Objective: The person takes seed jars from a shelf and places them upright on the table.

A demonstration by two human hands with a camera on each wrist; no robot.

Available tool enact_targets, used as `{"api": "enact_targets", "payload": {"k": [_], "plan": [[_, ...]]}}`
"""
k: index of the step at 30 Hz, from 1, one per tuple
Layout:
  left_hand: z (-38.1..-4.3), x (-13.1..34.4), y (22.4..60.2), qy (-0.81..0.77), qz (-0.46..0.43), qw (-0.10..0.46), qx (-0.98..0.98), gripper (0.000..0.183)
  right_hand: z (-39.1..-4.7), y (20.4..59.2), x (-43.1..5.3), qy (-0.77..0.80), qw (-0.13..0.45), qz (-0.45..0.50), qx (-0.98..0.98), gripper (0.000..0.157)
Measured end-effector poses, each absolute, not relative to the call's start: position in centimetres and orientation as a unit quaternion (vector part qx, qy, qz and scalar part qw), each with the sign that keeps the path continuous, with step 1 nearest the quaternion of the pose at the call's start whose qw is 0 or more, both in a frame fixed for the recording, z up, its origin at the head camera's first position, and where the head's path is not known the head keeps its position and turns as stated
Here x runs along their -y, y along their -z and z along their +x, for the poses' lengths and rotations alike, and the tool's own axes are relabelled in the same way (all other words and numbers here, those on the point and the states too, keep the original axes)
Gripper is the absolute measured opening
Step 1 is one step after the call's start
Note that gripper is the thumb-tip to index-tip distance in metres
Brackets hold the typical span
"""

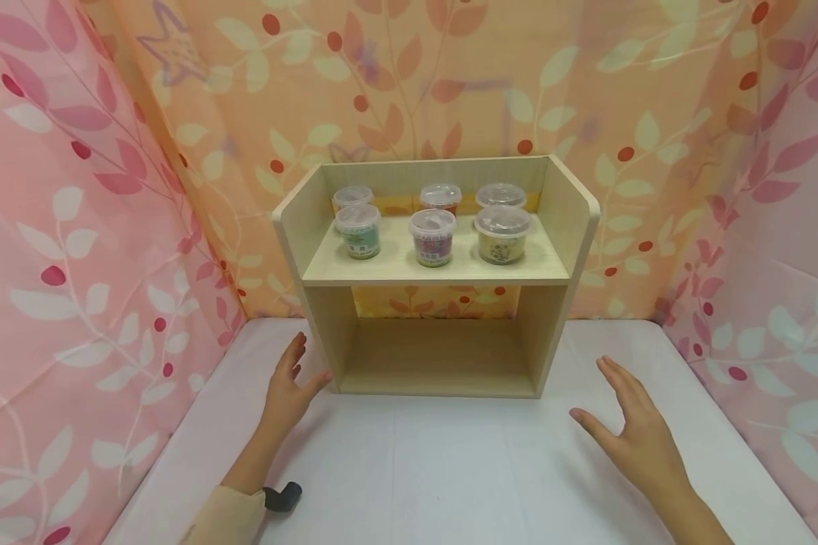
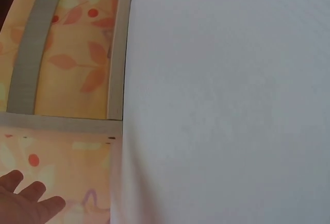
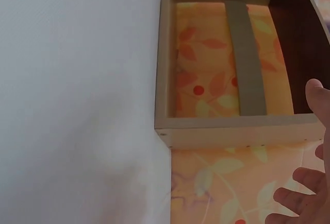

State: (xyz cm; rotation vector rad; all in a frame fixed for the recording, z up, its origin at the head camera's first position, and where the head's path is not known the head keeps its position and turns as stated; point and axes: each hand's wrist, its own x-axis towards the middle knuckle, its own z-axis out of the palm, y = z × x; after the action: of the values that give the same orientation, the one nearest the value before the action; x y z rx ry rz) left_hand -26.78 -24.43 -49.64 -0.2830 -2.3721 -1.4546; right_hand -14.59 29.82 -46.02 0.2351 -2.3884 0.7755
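A small two-tier wooden shelf (image 1: 439, 357) stands upright on the white table. On its upper board sit lidded clear plastic tubs in two rows. The front row has one with a green label (image 1: 362, 241), one with a purple label (image 1: 433, 248) and a yellowish one (image 1: 501, 246); three more tubs (image 1: 440, 195) are partly hidden behind. My left hand (image 1: 289, 390), fingers spread and holding nothing, is beside the shelf's lower left side; whether the thumb touches it I cannot tell. My right hand (image 1: 644, 443) hovers apart from the shelf's right side, fingers extended, also holding nothing.
The shelf's lower compartment has a wooden floor and an open back, with a slat (image 3: 247, 59) across the rear. Floral cloth (image 1: 409, 91) hangs behind, and pink floral cloth (image 1: 75, 303) on the sides. A black strap (image 1: 282, 497) is on the left wrist.
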Motion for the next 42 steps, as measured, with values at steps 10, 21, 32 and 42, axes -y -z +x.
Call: {"api": "enact_targets", "payload": {"k": [10, 21, 32, 42], "plan": [[-27.8, 23.2, 50.2, 0.615, -0.096, 0.129, 0.772, 0.089, -14.5, 44.6, -28.2, -0.344, 0.304, 0.079, 0.885, 0.089], [-28.5, 22.7, 51.0, 0.658, -0.088, 0.109, 0.740, 0.081, -14.8, 43.2, -26.6, -0.374, 0.318, 0.105, 0.865, 0.088], [-28.4, 22.1, 51.4, 0.663, -0.076, 0.103, 0.738, 0.065, -15.2, 40.4, -24.6, -0.409, 0.312, 0.138, 0.847, 0.085], [-28.4, 21.9, 51.6, 0.644, -0.037, 0.111, 0.756, 0.052, -15.8, 35.7, -22.9, -0.452, 0.288, 0.154, 0.830, 0.083]]}}
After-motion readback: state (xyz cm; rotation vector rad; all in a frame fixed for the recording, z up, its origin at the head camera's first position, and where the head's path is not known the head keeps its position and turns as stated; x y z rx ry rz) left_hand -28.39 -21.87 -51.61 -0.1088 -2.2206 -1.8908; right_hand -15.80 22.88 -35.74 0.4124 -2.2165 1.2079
